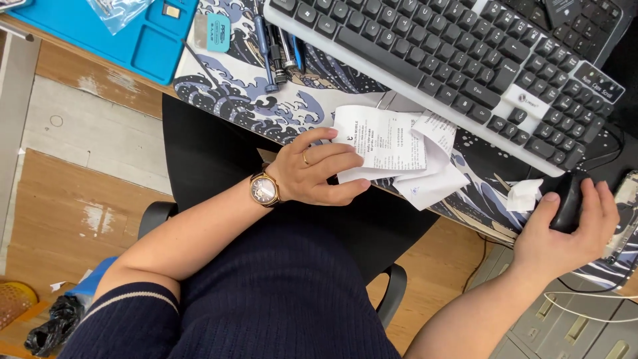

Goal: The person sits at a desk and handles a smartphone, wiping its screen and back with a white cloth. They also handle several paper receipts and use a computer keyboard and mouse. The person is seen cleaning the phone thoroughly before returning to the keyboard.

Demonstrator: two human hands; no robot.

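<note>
Seated person at a desk, one hand on paper receipts and the other on a computer mouse.

The left hand [312, 174] pinches a sheaf of white receipts [392, 151] between thumb and curled fingers, at the near edge of the desk; the slips are lifted clear but remain crumpled and unsorted, so the handling appears to be at an early stage. The right hand [565, 233] is cupped closed over a black mouse [568, 199], with a small crumpled paper scrap [524, 196] just to its left. Beyond both hands lies a dark keyboard [452, 60] on a wave-patterned desk mat [266, 100]. Far beyond the left hand sit a blue tray [126, 36] and several screwdrivers [269, 50]. Beneath the forearms are a black chair [212, 153] and a worn wooden floor [73, 199]; a grey drawer unit [565, 332] stands below the right wrist.
</note>
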